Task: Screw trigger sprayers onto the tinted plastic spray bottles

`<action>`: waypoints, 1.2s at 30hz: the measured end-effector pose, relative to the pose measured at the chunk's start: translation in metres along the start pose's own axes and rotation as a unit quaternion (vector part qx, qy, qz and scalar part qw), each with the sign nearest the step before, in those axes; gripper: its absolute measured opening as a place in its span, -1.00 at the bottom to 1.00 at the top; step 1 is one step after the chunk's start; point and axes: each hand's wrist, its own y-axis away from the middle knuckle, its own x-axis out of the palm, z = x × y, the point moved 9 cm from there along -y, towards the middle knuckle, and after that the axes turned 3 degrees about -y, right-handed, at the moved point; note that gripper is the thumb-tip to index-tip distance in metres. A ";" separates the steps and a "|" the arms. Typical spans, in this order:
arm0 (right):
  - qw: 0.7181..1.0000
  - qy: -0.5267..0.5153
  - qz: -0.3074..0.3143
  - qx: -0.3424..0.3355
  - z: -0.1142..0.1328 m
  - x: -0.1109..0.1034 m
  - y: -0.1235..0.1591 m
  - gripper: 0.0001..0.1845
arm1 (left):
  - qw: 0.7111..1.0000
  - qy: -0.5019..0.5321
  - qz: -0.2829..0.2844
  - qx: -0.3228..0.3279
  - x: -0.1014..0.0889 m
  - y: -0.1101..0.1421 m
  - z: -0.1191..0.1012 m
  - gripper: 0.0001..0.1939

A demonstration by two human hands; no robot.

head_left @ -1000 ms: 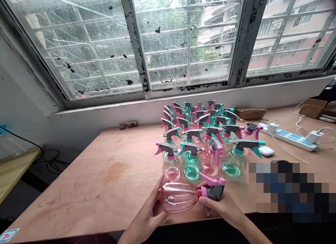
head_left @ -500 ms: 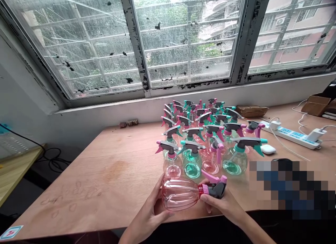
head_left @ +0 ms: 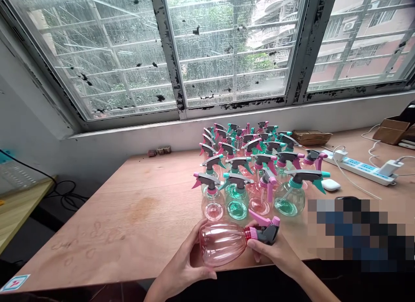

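A clear pink spray bottle (head_left: 223, 245) lies sideways between my hands over the table's front edge, its grey and pink spray head pointing right. Around the bottle's base, at the left, my left hand (head_left: 186, 258) is curved with thumb below and fingers above. My right hand (head_left: 275, 252) grips the neck by the pink collar, and some of its fingers are hidden behind the bottle. Just beyond stand several upright spray bottles in rows, among them a green one (head_left: 237, 204), a pink one (head_left: 214, 207) and another green one (head_left: 289, 202) at the right.
On the right lie a white power strip (head_left: 359, 165) with plugs and cables, and a white rounded case (head_left: 331, 185). Brown packages (head_left: 311, 137) rest near the wall. Small brown blocks (head_left: 158, 151) sit at the back left. A blurred patch covers the right front of the wooden table (head_left: 129, 232).
The pink bottle's base end has tipped slightly downward, and its body has turned a little. My left hand has shifted slightly with it. My right hand keeps its hold on the neck.
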 end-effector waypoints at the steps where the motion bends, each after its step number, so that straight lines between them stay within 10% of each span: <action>1: 1.000 -0.003 -0.001 0.000 0.000 0.000 0.000 -0.55 | 1.000 -0.001 -0.007 0.000 -0.001 0.000 0.001 0.11; 36: 1.000 -0.015 0.006 -0.013 0.004 0.002 -0.001 -0.58 | 1.000 -0.020 0.004 0.002 -0.001 0.002 0.005 0.17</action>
